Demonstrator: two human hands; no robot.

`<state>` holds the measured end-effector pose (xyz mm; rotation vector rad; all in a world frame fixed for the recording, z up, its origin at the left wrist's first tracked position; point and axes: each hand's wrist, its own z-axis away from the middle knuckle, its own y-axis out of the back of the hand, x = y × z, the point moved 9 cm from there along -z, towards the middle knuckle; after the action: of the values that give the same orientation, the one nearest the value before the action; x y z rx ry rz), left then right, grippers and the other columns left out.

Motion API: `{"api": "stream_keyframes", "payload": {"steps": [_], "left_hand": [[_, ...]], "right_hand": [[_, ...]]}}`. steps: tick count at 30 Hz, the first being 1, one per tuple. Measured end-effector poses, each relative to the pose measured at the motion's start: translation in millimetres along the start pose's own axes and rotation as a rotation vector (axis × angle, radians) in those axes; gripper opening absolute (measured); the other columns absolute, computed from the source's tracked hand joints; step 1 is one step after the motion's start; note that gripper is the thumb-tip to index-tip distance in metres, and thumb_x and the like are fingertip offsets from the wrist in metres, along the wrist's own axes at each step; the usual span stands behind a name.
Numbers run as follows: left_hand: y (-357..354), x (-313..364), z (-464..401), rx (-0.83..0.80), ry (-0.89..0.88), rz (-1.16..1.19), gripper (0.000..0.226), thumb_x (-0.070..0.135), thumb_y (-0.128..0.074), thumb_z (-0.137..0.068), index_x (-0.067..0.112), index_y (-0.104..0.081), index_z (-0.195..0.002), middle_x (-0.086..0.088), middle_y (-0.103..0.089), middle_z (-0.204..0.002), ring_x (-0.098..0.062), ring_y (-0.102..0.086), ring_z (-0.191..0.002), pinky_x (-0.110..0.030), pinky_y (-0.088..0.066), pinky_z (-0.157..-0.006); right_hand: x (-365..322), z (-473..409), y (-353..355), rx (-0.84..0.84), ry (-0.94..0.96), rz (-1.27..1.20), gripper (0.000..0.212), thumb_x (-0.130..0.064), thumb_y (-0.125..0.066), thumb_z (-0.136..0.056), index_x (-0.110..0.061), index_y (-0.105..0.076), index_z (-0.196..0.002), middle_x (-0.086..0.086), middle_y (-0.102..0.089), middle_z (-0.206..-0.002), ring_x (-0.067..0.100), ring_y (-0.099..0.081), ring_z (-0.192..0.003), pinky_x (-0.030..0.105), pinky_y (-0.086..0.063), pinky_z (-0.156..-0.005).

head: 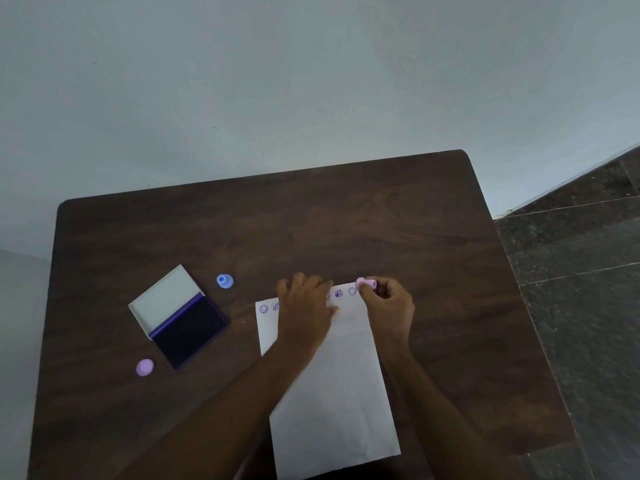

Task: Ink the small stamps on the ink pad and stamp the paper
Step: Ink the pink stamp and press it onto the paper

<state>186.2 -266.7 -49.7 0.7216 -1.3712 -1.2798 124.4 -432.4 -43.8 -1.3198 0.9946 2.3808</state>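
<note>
The white sheet of paper [332,393] lies on the dark wooden tabletop [346,230], pinned flat by the left hand [304,313], fingers spread. The right hand [389,306] pinches a small pink round stamp [366,284] at the paper's far right corner, beside a row of purple prints [341,292]. Best to set it level, clear of the last print, and press straight down. The open purple ink pad [187,327] waits to the left.

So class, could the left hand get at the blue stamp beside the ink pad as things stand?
Probably yes: the left hand lies flat on the paper, holding nothing, and only bare table separates it from the blue stamp.
</note>
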Motion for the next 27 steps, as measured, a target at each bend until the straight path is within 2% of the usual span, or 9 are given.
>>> {"api": "stream_keyframes", "payload": {"steps": [5,7,11,15,20,22,24,27], "left_hand": [[8.5,-15.3,5.5,0.036,0.056,0.06,0.047,0.052,-0.072,-0.075,0.03,-0.067,-0.116,0.009,-0.069,-0.115,-0.017,-0.057,-0.103,-0.039,-0.032,-0.091],[13.5,-24.3,8.7,0.047,0.101,0.114,0.045,0.054,-0.068,-0.079,0.031,-0.066,-0.118,0.01,-0.068,-0.118,-0.015,-0.057,-0.105,-0.037,-0.031,-0.091],[18.7,-45.8,17.7,0.044,0.182,0.208,0.043,0.056,-0.064,-0.083,0.032,-0.064,-0.119,0.008,-0.067,-0.12,-0.015,-0.059,-0.106,-0.036,-0.04,-0.088],[22.5,-71.1,30.2,0.023,0.28,0.269,0.047,0.056,-0.062,-0.084,0.03,-0.062,-0.123,0.006,-0.065,-0.126,-0.016,-0.06,-0.11,-0.035,-0.043,-0.092],[38.3,-101.6,46.4,0.043,0.341,0.344,0.04,0.043,-0.062,-0.088,0.023,-0.062,-0.123,0.0,-0.066,-0.122,-0.017,-0.06,-0.11,-0.028,-0.041,-0.091],[49.9,-111.7,59.4,0.08,0.321,0.418,0.034,0.039,-0.057,-0.09,0.024,-0.062,-0.12,0.001,-0.066,-0.119,-0.018,-0.06,-0.11,-0.035,-0.045,-0.096],[67.2,-121.9,74.5,0.168,0.301,0.489,0.03,0.034,-0.054,-0.09,0.026,-0.064,-0.117,0.002,-0.067,-0.113,-0.019,-0.061,-0.106,-0.041,-0.049,-0.093],[70.0,-147.0,92.7,0.176,0.375,0.523,0.028,0.033,-0.056,-0.09,0.027,-0.062,-0.117,0.003,-0.065,-0.115,-0.016,-0.059,-0.106,-0.036,-0.048,-0.093]], "right_hand": [[-10.0,6.9,-9.7,-0.072,0.004,-0.031,0.011,-0.037,-0.07,-0.081,-0.026,-0.07,-0.08,-0.015,-0.072,-0.073,0.0,-0.068,-0.069,0.01,-0.048,-0.048],[-16.6,8.7,-16.5,-0.114,0.012,-0.009,0.012,-0.037,-0.07,-0.082,-0.025,-0.07,-0.081,-0.014,-0.072,-0.075,0.003,-0.068,-0.069,0.011,-0.05,-0.05],[-27.7,13.8,-37.1,-0.231,0.064,0.089,0.013,-0.037,-0.068,-0.085,-0.024,-0.069,-0.085,-0.012,-0.07,-0.081,0.009,-0.066,-0.072,0.014,-0.049,-0.056],[-36.5,27.1,-59.5,-0.307,0.121,0.184,0.013,-0.04,-0.068,-0.084,-0.027,-0.067,-0.082,-0.016,-0.066,-0.076,0.008,-0.063,-0.069,0.009,-0.043,-0.055],[-56.5,46.1,-88.2,-0.373,0.24,0.219,0.017,-0.038,-0.07,-0.082,-0.022,-0.068,-0.085,-0.007,-0.07,-0.082,0.011,-0.064,-0.072,0.016,-0.05,-0.065],[-63.8,56.6,-101.4,-0.407,0.279,0.261,0.017,-0.04,-0.069,-0.083,-0.024,-0.065,-0.085,-0.008,-0.068,-0.082,0.01,-0.061,-0.072,0.013,-0.045,-0.063],[-67.8,66.7,-111.8,-0.428,0.304,0.296,0.017,-0.044,-0.067,-0.083,-0.028,-0.063,-0.083,-0.01,-0.066,-0.08,0.008,-0.06,-0.071,0.012,-0.041,-0.061],[-69.4,86.9,-130.3,-0.509,0.323,0.291,0.02,-0.046,-0.068,-0.082,-0.027,-0.065,-0.086,-0.01,-0.067,-0.079,0.009,-0.062,-0.072,0.018,-0.049,-0.061]]}}
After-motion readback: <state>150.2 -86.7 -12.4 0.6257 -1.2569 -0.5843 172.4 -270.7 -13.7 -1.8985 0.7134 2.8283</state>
